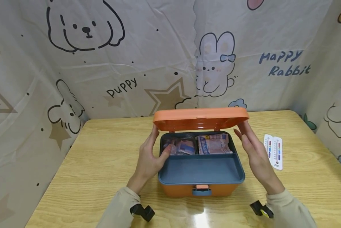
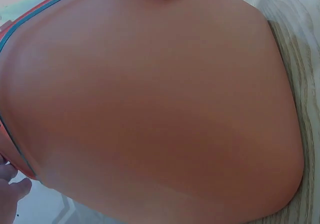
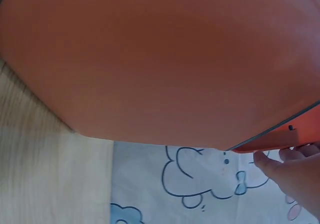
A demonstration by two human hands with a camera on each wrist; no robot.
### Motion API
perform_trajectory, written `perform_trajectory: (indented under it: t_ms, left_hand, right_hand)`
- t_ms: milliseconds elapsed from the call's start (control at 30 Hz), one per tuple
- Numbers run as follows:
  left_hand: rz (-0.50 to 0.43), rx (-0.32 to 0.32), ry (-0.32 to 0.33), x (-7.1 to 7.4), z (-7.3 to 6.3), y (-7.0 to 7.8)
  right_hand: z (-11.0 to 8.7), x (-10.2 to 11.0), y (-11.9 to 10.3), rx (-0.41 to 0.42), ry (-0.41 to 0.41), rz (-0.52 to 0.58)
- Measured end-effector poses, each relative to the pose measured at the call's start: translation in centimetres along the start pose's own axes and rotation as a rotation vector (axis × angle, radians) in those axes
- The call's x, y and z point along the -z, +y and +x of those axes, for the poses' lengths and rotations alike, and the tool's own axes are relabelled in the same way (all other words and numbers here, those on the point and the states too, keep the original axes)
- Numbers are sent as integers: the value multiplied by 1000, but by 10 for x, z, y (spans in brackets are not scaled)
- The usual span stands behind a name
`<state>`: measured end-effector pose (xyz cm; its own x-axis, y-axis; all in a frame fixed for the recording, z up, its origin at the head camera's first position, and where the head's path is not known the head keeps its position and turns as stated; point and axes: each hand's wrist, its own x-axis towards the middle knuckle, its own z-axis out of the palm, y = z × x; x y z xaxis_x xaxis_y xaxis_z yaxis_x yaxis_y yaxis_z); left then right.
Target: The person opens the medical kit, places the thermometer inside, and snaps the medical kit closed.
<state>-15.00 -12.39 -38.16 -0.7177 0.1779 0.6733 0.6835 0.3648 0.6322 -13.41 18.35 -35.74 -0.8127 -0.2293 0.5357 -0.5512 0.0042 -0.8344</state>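
An orange storage box (image 1: pixel 176 190) with a dark blue inner tray (image 1: pixel 200 169) stands on the table. Its orange lid (image 1: pixel 201 113) is raised and tilted back. My left hand (image 1: pixel 150 158) is at the lid's left side, fingers extended up against it and thumb over the tray's left edge. My right hand (image 1: pixel 254 155) touches the lid's right corner with extended fingers, its thumb apart from the lid. Small clear-wrapped items (image 1: pixel 184 147) lie in the tray's back left compartment, and a pink and blue printed packet (image 1: pixel 214 144) in the back right one. Both wrist views mostly show the box's orange sides.
A white folded card with thermometer-like scales (image 1: pixel 277 153) lies on the wooden table (image 1: pixel 102 164) right of my right hand. A blue latch (image 1: pixel 202 192) is on the box's front. A printed cloth (image 1: pixel 164 63) hangs behind the table.
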Motion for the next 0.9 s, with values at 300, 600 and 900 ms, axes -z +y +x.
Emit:
perform_trajectory:
  t_ms: [300, 600, 900]
  left_hand:
    - [-113, 44, -95, -1, -1, -11]
    - [-218, 65, -100, -5, 0, -15]
    - [-134, 104, -46, -5, 6, -12]
  right_hand:
    - [2, 5, 19, -55, -46, 19]
    - [5, 8, 32, -99, -118, 21]
    - [9, 9, 36, -111, -116, -17]
